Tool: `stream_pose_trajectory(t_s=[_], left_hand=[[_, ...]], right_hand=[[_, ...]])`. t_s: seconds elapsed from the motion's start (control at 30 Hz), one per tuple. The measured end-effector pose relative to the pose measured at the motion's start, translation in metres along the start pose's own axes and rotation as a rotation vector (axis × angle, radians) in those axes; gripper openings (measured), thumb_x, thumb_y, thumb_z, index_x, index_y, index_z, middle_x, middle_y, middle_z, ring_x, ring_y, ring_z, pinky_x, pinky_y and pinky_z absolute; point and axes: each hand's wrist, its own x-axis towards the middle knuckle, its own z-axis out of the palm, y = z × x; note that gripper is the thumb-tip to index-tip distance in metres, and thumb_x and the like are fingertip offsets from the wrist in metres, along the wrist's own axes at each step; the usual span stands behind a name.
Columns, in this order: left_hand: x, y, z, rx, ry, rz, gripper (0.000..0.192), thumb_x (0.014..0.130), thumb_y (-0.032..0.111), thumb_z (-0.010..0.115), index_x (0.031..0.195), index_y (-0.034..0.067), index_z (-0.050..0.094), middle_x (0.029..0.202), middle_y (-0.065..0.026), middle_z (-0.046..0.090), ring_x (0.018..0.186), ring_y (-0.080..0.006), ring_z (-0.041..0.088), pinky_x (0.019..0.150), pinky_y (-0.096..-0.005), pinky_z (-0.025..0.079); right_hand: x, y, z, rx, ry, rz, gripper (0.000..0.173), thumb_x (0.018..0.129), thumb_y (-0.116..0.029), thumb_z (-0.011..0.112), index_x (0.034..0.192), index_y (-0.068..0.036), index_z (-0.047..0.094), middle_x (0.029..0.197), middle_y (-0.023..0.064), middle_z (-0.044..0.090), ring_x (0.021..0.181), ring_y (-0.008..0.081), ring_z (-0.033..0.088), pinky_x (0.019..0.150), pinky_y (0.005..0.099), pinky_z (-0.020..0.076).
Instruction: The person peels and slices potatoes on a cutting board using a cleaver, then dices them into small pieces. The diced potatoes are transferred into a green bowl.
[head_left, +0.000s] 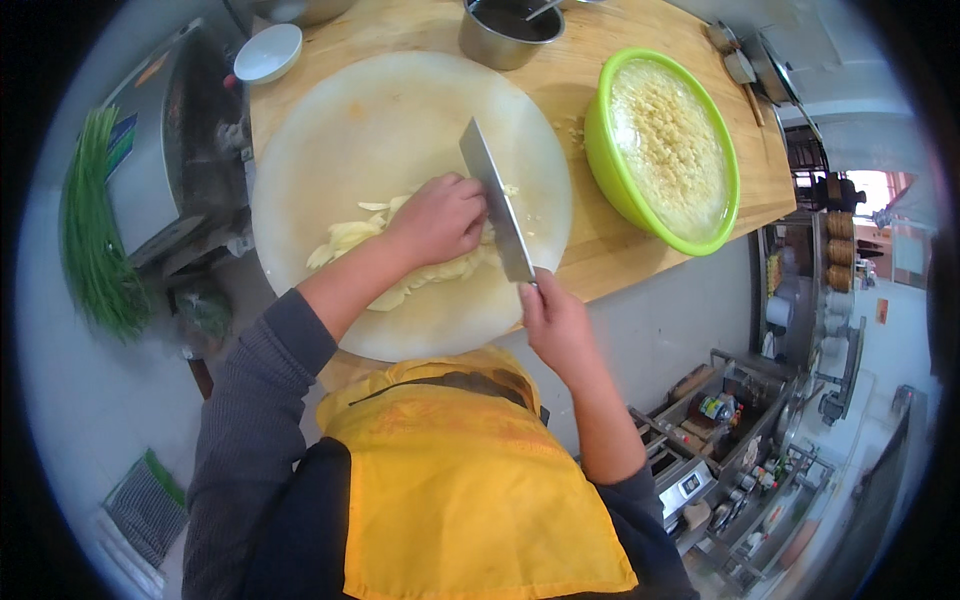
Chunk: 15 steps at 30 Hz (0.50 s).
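Observation:
My right hand (559, 319) grips the handle of a cleaver (496, 199), its broad blade standing on edge over a round white cutting board (390, 97). My left hand (444, 217) has curled fingers, with the knuckles against the blade's left side. It presses on pale yellow sliced vegetable, probably potato (427, 279), part of which my hand and forearm hide. More overlapping slices (349, 234) lie left of my wrist. A few small cut bits (511, 190) lie just beyond the blade, on its right.
Right of the board, a green plastic basin (600, 142) holds diced pale pieces in water. Behind the board stand a metal pot (480, 45) of dark liquid and a white bowl (268, 54). Loose dice (576, 133) lie on the wooden table (757, 176). Green stalks (97, 232) are at far left.

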Motion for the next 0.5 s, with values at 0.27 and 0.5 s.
stream_pose_trajectory(t_s=[0.27, 0.5], left_hand=[[-0.005, -0.002, -0.026, -0.09, 0.064, -0.082, 0.016, 0.077, 0.013, 0.068, 0.09, 0.007, 0.061, 0.101, -0.012, 0.059, 0.096, -0.0341, 0.057, 0.087, -0.0449, 0.048], [-0.009, -0.005, -0.012, 0.078, 0.053, -0.027, 0.012, 0.079, 0.013, 0.065, 0.089, 0.006, 0.065, 0.1, -0.0086, 0.061, 0.094, -0.0322, 0.058, 0.082, -0.0447, 0.049]], right_hand=[[0.014, 0.011, 0.018, 0.001, 0.046, -0.058, 0.024, 0.101, -0.025, 0.057, 0.117, -0.007, 0.059, 0.079, 0.021, 0.066, 0.074, 0.0442, 0.064, 0.065, 0.0505, 0.0499], [-0.001, -0.009, 0.004, -0.056, 0.081, -0.079, 0.026, 0.101, -0.026, 0.058, 0.119, -0.007, 0.06, 0.08, 0.021, 0.067, 0.077, 0.0439, 0.065, 0.067, 0.0506, 0.0505]])
